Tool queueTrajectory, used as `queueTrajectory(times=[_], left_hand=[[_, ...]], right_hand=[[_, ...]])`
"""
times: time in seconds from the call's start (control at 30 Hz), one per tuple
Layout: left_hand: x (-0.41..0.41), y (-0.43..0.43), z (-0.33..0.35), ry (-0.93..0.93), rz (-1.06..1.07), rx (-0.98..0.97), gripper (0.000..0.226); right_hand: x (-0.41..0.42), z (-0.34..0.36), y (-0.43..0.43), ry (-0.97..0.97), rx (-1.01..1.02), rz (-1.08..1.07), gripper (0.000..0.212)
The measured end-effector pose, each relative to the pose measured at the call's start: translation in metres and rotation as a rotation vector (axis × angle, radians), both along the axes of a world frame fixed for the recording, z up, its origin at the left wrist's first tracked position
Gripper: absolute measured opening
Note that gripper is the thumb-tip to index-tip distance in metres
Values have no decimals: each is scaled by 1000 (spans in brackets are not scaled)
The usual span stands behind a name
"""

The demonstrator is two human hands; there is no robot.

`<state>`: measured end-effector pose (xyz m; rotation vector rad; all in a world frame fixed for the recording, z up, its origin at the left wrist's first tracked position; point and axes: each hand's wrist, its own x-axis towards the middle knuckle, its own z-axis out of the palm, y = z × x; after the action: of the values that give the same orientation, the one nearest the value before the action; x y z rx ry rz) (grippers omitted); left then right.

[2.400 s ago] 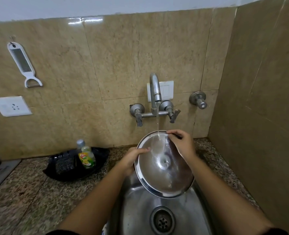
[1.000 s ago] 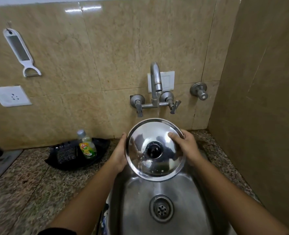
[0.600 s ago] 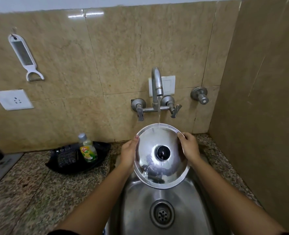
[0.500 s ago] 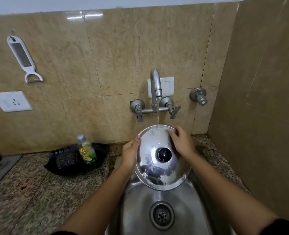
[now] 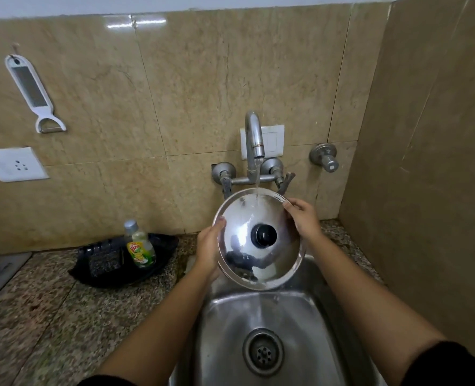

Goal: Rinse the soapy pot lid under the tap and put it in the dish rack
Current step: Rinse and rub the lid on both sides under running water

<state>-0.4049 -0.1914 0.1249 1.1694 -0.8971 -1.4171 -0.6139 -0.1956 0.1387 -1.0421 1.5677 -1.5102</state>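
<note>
A round steel pot lid [image 5: 242, 243] with a black knob [image 5: 263, 235] is held tilted above the steel sink [image 5: 225, 330], its top side facing me. My left hand [image 5: 208, 250] grips its left rim and my right hand [image 5: 303, 218] grips its upper right rim. Water runs from the tap [image 5: 254, 137] onto the lid's upper edge and drips off its lower rim into the sink. No dish rack is in view.
A black tray [image 5: 102, 270] with a dish soap bottle [image 5: 140, 247] and a scrubber sits on the granite counter [image 5: 49, 307] left of the sink. A tiled side wall [image 5: 425, 176] stands close on the right. A peeler [image 5: 34, 93] hangs on the back wall.
The lid was flipped from its underside to its knob side facing me. In the last half second my right hand slid from the lid's face to its upper right rim.
</note>
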Motion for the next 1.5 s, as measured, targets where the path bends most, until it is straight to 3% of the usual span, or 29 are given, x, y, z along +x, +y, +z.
queueTrajectory(times=[0.1,0.23,0.37,0.47,0.67,0.8,0.9,1.03,1.1,1.2,1.3,1.4,1.5], left_hand=[[6,-9,14,-216,-182,-23,24],[1,-16,29,-520,-373,-105,27],[-7,-16,19,-490,-283,-129,31],[-3,-13,6,-344,-149,-76,30],[8,-8,-7,-89,31,51,23],[9,1,-6,-41,7,74,18],[15,-2,8,-208,-106,-11,20],[3,-2,29,-504,-315,-89,28],[-1,-4,25,-541,-285,-113,33],[4,-3,12,-431,-143,-73,33],[11,2,-1,-152,43,88,26],[15,8,3,78,-1,259,27],[16,2,5,125,-3,312,33]], right_hand=[[3,10,-1,139,-72,133,18],[18,12,-1,435,-3,289,4],[18,14,3,329,24,279,19],[3,3,7,173,67,150,26],[-7,-23,28,-157,70,-36,23],[5,-15,23,-66,-23,-45,16],[7,3,16,30,-38,97,18],[23,11,10,344,25,353,18],[27,9,8,319,11,353,16],[13,3,11,167,30,228,15],[2,-16,18,44,108,94,16],[6,-19,20,-29,100,32,20],[11,-7,16,-4,57,16,21]])
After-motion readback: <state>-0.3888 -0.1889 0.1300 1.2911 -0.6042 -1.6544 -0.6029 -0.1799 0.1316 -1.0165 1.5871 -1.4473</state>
